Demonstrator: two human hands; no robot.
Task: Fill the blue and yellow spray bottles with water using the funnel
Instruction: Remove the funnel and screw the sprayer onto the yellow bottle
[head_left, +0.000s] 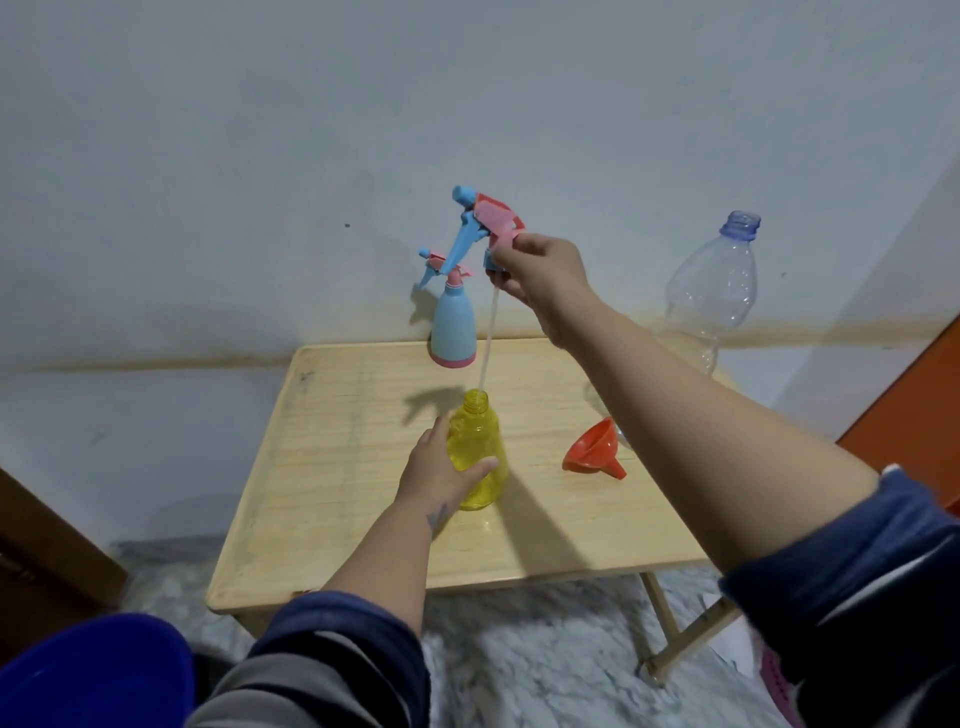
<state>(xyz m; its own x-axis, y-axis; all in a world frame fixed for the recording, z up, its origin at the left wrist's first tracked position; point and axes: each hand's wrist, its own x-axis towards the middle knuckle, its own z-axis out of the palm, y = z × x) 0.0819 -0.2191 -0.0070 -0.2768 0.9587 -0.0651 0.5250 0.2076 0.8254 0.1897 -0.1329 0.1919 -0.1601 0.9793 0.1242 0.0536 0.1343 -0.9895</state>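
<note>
Pale wall w/ stain line; small wood table; marbled floor.

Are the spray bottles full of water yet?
Not that I can see. The left hand steadies the open yellow bottle; the right hand holds its spray head above. The funnel lies unused. The blue bottle is capped.

Funnel beside yellow bottle.

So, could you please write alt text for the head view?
The right hand holds the spray head above the open yellow bottle, which the left hand grips. A blue spray bottle, orange funnel and clear bottle stand by.
</note>
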